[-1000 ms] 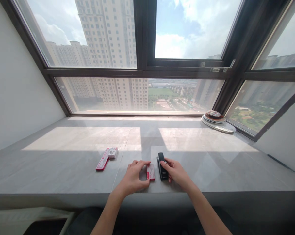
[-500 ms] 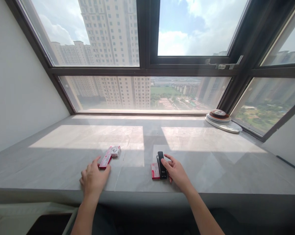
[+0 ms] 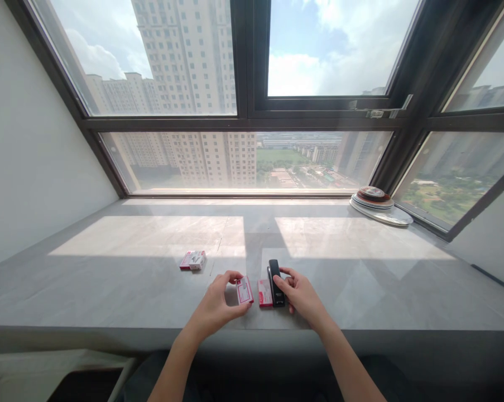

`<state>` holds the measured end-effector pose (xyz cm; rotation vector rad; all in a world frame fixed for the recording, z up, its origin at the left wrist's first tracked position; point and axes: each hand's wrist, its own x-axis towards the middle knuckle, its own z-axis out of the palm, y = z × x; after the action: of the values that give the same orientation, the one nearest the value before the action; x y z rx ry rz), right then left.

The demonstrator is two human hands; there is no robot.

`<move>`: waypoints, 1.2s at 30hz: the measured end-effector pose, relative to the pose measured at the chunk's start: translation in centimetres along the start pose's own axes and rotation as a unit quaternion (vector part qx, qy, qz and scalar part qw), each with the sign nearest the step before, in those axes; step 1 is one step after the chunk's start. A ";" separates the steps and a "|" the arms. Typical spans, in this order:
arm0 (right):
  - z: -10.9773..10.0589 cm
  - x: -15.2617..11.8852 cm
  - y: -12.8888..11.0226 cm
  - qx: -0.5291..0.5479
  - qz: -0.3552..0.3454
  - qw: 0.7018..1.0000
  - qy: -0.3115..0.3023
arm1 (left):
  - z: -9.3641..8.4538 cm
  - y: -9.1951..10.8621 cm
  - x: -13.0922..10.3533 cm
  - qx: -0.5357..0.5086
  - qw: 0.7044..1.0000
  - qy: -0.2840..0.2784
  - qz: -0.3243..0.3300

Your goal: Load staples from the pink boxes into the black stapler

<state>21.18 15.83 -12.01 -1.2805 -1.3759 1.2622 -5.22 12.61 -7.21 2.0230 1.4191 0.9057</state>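
1. A flat red-and-white box (image 3: pixel 245 290) is pinched between thumb and fingers of the left hand (image 3: pixel 230 296), over the window ledge (image 3: pixel 121 298); I can't tell whether it's raised.
2. Just right of it, a second red-and-white box (image 3: pixel 264 293) lies against a black stapler (image 3: pixel 278 287).
3. The right hand (image 3: pixel 300 293) grips the stapler's right side.
4. Farther left, a red-edged box (image 3: pixel 185 261) touches a small white box (image 3: pixel 198 259).
5. Plate-like discs (image 3: pixel 373 201) sit stacked in the far right corner.

Bright daylight enters through the far glass windows (image 3: pixel 327 50), laying pale patches across the grey stone-look windowsill (image 3: pixel 109 296); its near face is dim. Wide-angle distortion slants the dark brown window frame (image 3: pixel 241 124) outward. Fine print on the held pink-and-white cardboard box (image 3: pixel 244 291) is illegible.
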 end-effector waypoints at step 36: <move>0.4 -0.6 0.0 0.017 0.018 1.000 -0.005 | -1.8 -1.3 -1.0 -0.028 0.999 -0.008 0.025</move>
<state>20.88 15.19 -12.01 -1.2819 -1.3376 1.3119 -7.60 12.10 -7.21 2.0280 1.3252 0.9368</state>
